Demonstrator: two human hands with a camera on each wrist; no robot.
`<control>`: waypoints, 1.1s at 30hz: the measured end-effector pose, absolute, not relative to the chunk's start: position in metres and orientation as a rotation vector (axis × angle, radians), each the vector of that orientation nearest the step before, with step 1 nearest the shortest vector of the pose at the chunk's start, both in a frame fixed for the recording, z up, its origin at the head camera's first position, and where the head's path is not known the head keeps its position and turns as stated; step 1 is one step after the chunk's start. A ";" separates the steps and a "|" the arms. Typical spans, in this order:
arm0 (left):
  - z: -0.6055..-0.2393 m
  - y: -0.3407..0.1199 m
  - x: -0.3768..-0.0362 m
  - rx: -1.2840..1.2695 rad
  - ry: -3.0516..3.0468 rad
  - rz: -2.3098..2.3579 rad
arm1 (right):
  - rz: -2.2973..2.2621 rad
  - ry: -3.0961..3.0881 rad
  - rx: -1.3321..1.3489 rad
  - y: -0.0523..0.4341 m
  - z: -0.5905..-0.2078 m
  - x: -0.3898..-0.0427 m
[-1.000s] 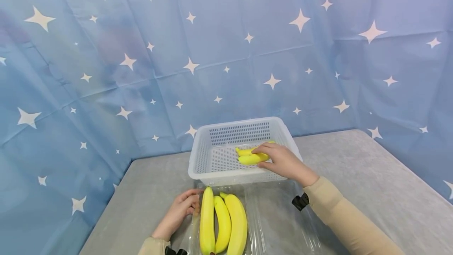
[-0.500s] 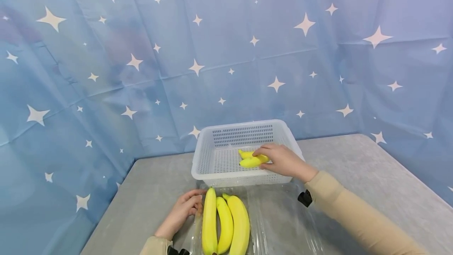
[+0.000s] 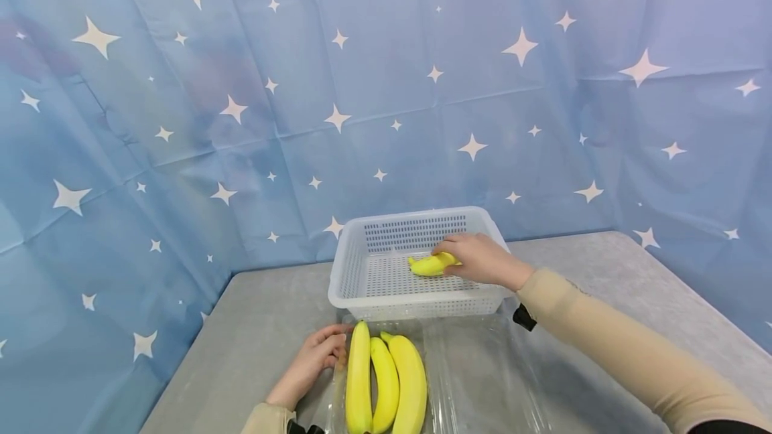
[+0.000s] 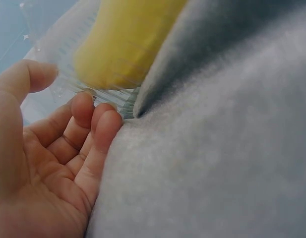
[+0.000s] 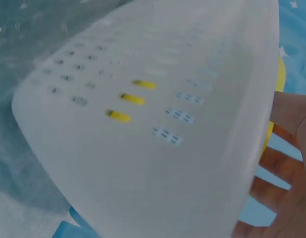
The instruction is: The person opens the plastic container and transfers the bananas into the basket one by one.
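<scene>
A white perforated basket [image 3: 362,297] stands at the far side of the grey table [image 3: 603,286]. My right hand [image 3: 479,260] reaches inside it and grips a small yellow banana [image 3: 429,265] just above the basket floor. In the right wrist view the basket wall [image 5: 143,124] fills the frame, with yellow [image 5: 279,74] past its rim by my right hand [image 5: 286,163]. Three large bananas [image 3: 386,387] lie in clear plastic packaging [image 3: 482,380] near me. My left hand [image 3: 316,353] rests at its left edge; its fingertips [image 4: 100,116] touch the ridged plastic beside a banana [image 4: 128,39].
A blue star-patterned cloth [image 3: 241,119] hangs close behind and to both sides of the table. Bare grey tabletop lies left of the basket and along the right side.
My right hand has carried the small banana a little farther back inside the basket. My left hand stays at the plastic's edge.
</scene>
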State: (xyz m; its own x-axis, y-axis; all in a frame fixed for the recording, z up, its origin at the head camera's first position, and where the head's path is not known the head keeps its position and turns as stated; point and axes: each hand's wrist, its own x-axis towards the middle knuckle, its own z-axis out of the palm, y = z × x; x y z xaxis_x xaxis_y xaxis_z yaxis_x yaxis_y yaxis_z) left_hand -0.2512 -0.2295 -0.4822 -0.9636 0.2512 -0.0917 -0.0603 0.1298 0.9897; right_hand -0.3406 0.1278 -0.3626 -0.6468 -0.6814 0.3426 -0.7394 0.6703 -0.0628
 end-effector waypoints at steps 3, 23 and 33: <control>-0.482 -0.230 -0.251 0.187 2.173 1.916 | 0.306 -2.622 1.111 0.126 -0.359 -0.344; -0.485 -0.230 -0.252 0.200 2.148 1.944 | 0.282 -2.714 1.024 0.111 -0.353 -0.369; -0.484 -0.231 -0.252 0.249 2.163 1.930 | 0.300 -2.708 1.028 0.112 -0.342 -0.368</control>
State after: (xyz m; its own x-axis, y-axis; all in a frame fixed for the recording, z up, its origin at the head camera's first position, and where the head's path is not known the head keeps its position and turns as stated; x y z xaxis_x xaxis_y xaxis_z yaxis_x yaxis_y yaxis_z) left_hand -0.2521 -0.2306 -0.4840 -0.9587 0.2782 -0.0589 -0.0270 0.1172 0.9927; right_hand -0.3677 0.1116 -0.3417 -0.7278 -0.6245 0.2833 -0.6713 0.7332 -0.1085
